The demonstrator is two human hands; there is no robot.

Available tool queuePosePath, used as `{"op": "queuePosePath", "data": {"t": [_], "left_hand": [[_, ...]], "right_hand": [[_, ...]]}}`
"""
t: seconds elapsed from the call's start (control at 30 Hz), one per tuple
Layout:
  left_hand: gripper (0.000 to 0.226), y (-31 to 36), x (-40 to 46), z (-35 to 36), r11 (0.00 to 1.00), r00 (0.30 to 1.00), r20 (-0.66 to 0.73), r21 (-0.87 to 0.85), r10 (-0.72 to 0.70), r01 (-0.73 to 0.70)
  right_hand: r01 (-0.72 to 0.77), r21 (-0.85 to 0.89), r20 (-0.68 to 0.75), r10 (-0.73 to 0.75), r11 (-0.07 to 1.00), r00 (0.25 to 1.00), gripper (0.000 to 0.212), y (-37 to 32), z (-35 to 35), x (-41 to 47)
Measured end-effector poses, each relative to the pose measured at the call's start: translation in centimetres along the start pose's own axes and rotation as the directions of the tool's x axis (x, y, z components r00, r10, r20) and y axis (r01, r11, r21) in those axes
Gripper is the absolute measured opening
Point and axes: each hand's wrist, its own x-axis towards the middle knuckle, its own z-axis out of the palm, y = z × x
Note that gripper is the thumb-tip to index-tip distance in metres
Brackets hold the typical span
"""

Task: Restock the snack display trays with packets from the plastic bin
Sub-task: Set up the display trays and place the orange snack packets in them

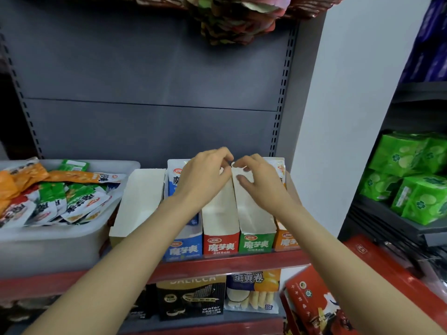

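Observation:
Several cardboard display trays stand side by side on the red-edged shelf: a blank white one (135,201), a blue one (183,249), a red one (221,245), a green one (256,243) and an orange one (286,240). My left hand (205,172) grips the back top edge of the red tray with curled fingers. My right hand (256,175) pinches the back top edge of the green tray. The red and green trays look empty inside. A clear plastic bin (48,245) at the left holds several snack packets (72,201).
The grey slotted back panel (154,93) rises behind the trays. A lower shelf holds a black wafer box (191,301) and egg-roll packs (254,293). A red gift box (312,305) sits at lower right. Green packs (416,180) fill the right-hand rack.

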Motion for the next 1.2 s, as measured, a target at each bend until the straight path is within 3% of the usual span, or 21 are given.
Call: {"op": "queuePosePath", "data": {"t": [0.27, 0.43, 0.57, 0.7, 0.83, 0.97, 1.2], "left_hand": [[0.008, -7.6, -5.0, -8.7, 0.963, 0.960, -0.076, -0.039, -0.268, 0.266], [0.014, -15.5, -6.8, -13.7, 0.897, 0.903, -0.062, 0.104, -0.425, 0.430], [0.042, -20.7, -7.6, -15.7, 0.833, 0.856, 0.056, 0.273, -0.514, 0.482], [0.065, -23.6, -7.2, -17.3, 0.814, 0.823, 0.212, 0.404, -0.526, 0.416], [0.098, -25.7, -6.3, -18.3, 0.767, 0.748, 0.289, 0.477, -0.597, 0.429], [0.076, -27.0, -6.6, -17.6, 0.769, 0.697, 0.352, 0.435, -0.625, 0.469], [0.058, -27.4, -7.2, -17.8, 0.797, 0.808, 0.131, 0.314, -0.575, 0.516]], "right_hand": [[0.062, 0.299, 0.143, -0.109, 0.952, 0.984, 0.018, -10.9, 5.2, 2.1], [0.148, 0.249, 0.246, -0.210, 0.957, 0.946, 0.027, -17.5, 9.6, 4.6], [0.110, 0.157, 0.406, -0.165, 0.981, 0.899, 0.046, -21.2, 12.8, 7.3], [0.072, 0.047, 0.542, -0.086, 0.996, 0.836, 0.064, -22.6, 15.1, 10.0], [0.047, 0.101, 0.648, -0.102, 0.994, 0.755, 0.070, -23.3, 16.6, 11.9], [0.062, 0.102, 0.699, -0.116, 0.993, 0.705, 0.061, -23.6, 18.0, 13.0], [0.332, -0.113, 0.522, -0.228, 0.936, 0.822, 0.027, -23.8, 18.7, 13.4]]}}
